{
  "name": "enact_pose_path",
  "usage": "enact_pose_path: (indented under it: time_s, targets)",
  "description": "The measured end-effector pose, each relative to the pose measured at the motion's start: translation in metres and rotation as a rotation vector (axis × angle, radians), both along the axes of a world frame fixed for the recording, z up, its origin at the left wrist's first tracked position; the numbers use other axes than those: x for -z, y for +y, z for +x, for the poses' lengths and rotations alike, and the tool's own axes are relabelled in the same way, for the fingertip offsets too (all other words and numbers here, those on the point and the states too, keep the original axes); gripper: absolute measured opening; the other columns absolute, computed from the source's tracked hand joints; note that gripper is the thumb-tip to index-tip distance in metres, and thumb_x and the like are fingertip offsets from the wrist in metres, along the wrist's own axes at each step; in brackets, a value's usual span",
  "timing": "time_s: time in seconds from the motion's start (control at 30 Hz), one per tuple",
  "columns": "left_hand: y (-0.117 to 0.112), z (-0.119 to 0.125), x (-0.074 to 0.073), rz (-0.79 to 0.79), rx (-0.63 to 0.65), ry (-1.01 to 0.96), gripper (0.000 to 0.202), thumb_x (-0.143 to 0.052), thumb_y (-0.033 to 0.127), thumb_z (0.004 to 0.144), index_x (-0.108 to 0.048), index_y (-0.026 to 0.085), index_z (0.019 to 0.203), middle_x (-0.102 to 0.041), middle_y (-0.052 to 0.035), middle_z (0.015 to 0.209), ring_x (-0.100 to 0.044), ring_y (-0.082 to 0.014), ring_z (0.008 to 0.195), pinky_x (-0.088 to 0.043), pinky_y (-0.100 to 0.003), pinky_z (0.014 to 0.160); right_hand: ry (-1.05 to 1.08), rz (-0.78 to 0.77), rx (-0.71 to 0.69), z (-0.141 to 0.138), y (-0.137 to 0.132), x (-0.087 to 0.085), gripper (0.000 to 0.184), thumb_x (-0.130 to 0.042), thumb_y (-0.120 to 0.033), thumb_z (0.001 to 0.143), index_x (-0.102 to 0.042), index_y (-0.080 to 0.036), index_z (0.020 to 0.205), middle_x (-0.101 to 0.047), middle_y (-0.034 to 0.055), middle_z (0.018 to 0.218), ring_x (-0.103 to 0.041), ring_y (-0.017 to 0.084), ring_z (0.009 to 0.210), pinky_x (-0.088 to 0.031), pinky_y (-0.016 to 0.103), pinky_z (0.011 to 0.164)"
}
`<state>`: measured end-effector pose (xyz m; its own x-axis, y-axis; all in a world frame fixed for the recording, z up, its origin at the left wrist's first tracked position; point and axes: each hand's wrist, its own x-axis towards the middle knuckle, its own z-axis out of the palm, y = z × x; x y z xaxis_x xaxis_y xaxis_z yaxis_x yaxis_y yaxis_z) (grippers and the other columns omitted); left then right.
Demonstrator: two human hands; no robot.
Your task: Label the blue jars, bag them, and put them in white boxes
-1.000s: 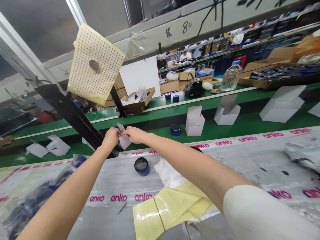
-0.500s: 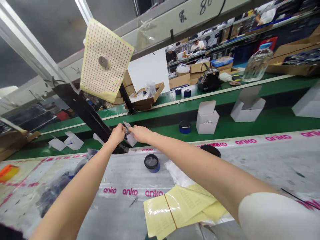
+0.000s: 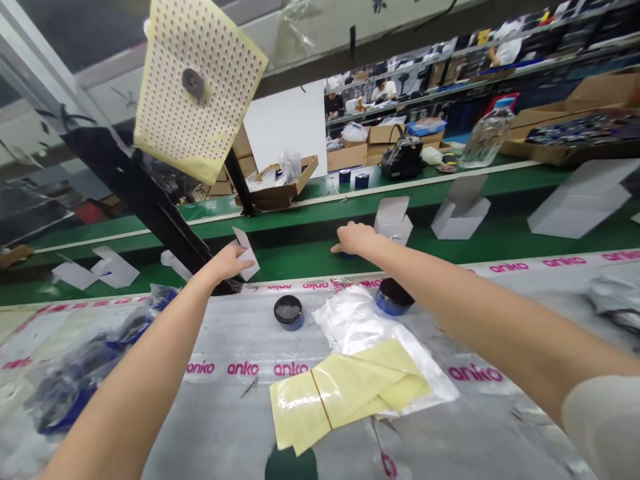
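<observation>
Now the left hand (image 3: 229, 262) has its thumb and fingers closed on the left side of an open white box (image 3: 251, 267), which sits on the green belt (image 3: 295, 257). Farther right, the right hand (image 3: 354, 239) reaches down with bent fingers over a blue jar (image 3: 349, 255), mostly hidden beneath it; whether they grip it, I cannot tell. Just right of that hand is another white carton (image 3: 393, 212), flap up. Nearer, on the tabletop (image 3: 215, 427), a black-lidded tub (image 3: 289, 312) stands left of white plastic (image 3: 350, 323).
</observation>
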<state>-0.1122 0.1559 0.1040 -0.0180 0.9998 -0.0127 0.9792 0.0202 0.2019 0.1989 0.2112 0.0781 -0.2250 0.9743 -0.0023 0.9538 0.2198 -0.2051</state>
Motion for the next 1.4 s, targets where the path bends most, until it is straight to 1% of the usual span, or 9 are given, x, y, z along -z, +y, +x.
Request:
enact_pose_path:
  time_s: [0.37, 0.5, 0.6, 0.73, 0.8, 0.93, 1.07, 1.17, 1.4]
  targets:
    - [-0.02, 0.037, 0.023, 0.277, -0.189, 0.168, 0.04, -0.05, 0.021, 0.092, -0.058, 0.012, 0.13, -0.057, -0.023, 0.136, -0.049, -0.0395, 0.133, -0.045, -0.051, 0.108, 0.258, 0.178, -0.029, 0.088, -0.098, -0.017, 0.054, -0.065, -0.04, 0.091, -0.048, -0.023, 0.14, -0.063, 0.012, 0.134, -0.063, 0.033, 0.118, -0.051, 0.041, 0.095]
    - [-0.049, 0.051, 0.013, 0.399, -0.18, 0.126, 0.06, -0.051, 0.032, 0.096, -0.037, 0.011, 0.15, -0.028, -0.0248, 0.163, -0.029, -0.0411, 0.15, -0.034, -0.06, 0.116, 0.117, 0.159, 0.133, 0.142, -0.138, -0.001, 0.047, -0.062, -0.028, 0.085, -0.056, -0.02, 0.131, -0.063, 0.016, 0.125, -0.066, 0.038, 0.108, -0.052, 0.046, 0.085]
    - [-0.08, 0.061, 0.008, 0.303, -0.026, -0.128, 0.063, -0.051, 0.046, 0.096, -0.038, 0.021, 0.152, -0.034, -0.0152, 0.164, -0.034, -0.0352, 0.15, -0.037, -0.05, 0.118, 0.063, -0.038, 0.109, 0.159, -0.152, 0.016, 0.046, -0.064, -0.022, 0.081, -0.061, -0.019, 0.126, -0.065, 0.0153, 0.121, -0.068, 0.036, 0.101, -0.053, 0.042, 0.078]
    - [-0.11, 0.08, 0.016, -0.135, 0.219, -0.242, 0.083, -0.076, 0.048, 0.078, -0.041, 0.032, 0.152, -0.041, -0.0065, 0.162, -0.038, -0.0321, 0.149, -0.038, -0.041, 0.119, 0.106, 0.024, 0.04, 0.149, -0.172, 0.018, 0.055, -0.073, -0.026, 0.078, -0.06, -0.025, 0.131, -0.063, 0.0136, 0.13, -0.059, 0.038, 0.118, -0.051, 0.045, 0.089]
    - [-0.117, 0.094, 0.023, -0.117, 0.219, -0.2, 0.086, -0.081, 0.041, 0.074, -0.043, 0.03, 0.15, -0.038, -0.009, 0.163, -0.034, -0.0339, 0.151, -0.034, -0.044, 0.121, 0.183, 0.102, -0.027, 0.135, -0.186, 0.011, 0.047, -0.071, -0.033, 0.083, -0.062, -0.025, 0.128, -0.064, 0.0136, 0.13, -0.057, 0.038, 0.12, -0.05, 0.046, 0.091]
    - [-0.133, 0.13, 0.027, 0.094, 0.37, -0.3, 0.045, -0.068, 0.04, 0.09, -0.06, 0.028, 0.132, -0.053, -0.009, 0.15, -0.048, -0.0298, 0.141, -0.04, -0.042, 0.116, 0.368, -0.075, -0.252, 0.102, -0.208, 0.005, 0.02, -0.052, -0.03, 0.098, -0.07, -0.026, 0.106, -0.073, 0.0079, 0.104, -0.067, 0.026, 0.093, -0.049, 0.035, 0.076]
    - [-0.151, 0.159, 0.03, -0.254, 0.667, -0.433, 0.032, -0.069, 0.043, 0.091, -0.067, 0.028, 0.12, -0.067, -0.0058, 0.124, -0.062, -0.0253, 0.118, -0.048, -0.037, 0.103, 0.384, -0.284, -0.249, 0.084, -0.215, 0.015, 0.024, -0.056, -0.033, 0.099, -0.07, -0.023, 0.083, -0.072, 0.0054, 0.086, -0.066, 0.024, 0.081, -0.045, 0.034, 0.068]
    - [-0.155, 0.166, 0.043, -0.367, 0.69, -0.49, 0.032, -0.075, 0.037, 0.088, -0.067, 0.026, 0.118, -0.066, -0.0055, 0.12, -0.06, -0.0257, 0.116, -0.046, -0.038, 0.102, 0.456, -0.277, -0.29, 0.08, -0.221, 0.025, 0.022, -0.074, -0.044, 0.087, -0.069, -0.023, 0.094, -0.071, 0.0045, 0.094, -0.065, 0.025, 0.09, -0.048, 0.035, 0.072]
    - [-0.151, 0.16, 0.061, -0.527, 0.531, -0.791, 0.04, -0.079, 0.017, 0.08, -0.058, 0.025, 0.113, -0.064, 0.0005, 0.101, -0.062, -0.0185, 0.095, -0.048, -0.03, 0.083, 0.505, -0.052, -0.409, 0.068, -0.233, 0.049, 0.018, -0.063, -0.003, 0.086, -0.064, -0.021, 0.087, -0.07, 0.0011, 0.085, -0.066, 0.02, 0.08, -0.049, 0.032, 0.075]
